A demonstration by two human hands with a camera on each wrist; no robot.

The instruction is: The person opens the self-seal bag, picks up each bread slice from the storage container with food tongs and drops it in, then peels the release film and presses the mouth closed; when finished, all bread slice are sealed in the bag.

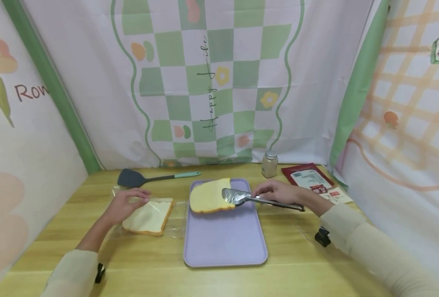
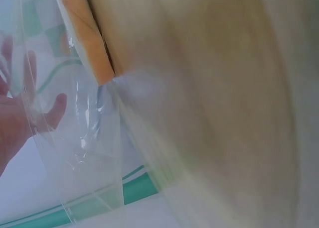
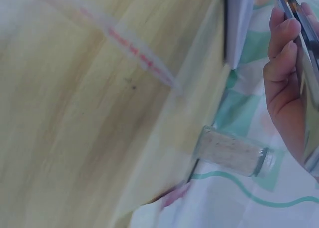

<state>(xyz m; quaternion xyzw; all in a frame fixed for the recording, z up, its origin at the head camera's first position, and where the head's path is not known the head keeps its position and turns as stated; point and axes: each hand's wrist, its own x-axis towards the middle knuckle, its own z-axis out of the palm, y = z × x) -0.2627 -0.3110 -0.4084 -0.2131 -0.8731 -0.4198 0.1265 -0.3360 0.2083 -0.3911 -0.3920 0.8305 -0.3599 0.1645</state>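
Note:
My right hand (image 1: 277,190) grips metal tongs (image 1: 265,201) by the handle. The flat jaws of the tongs pinch the right end of a yellowish bread slice (image 1: 208,198), which lies over the far part of a lilac tray (image 1: 225,249). To the left, another bread slice (image 1: 147,218) with an orange crust is on a clear plastic bag (image 1: 175,232). Just over that slice's far left corner is my left hand (image 1: 124,206), fingers loosely bent. In the left wrist view the fingers (image 2: 59,108) show spread behind the clear film.
A dark spatula (image 1: 130,178) with a mint handle lies at the back left. Toward the back right stand a glass jar (image 1: 269,165) with a metal lid and a red packet (image 1: 308,175). A patterned curtain (image 1: 241,82) hangs behind the wooden table (image 1: 145,264).

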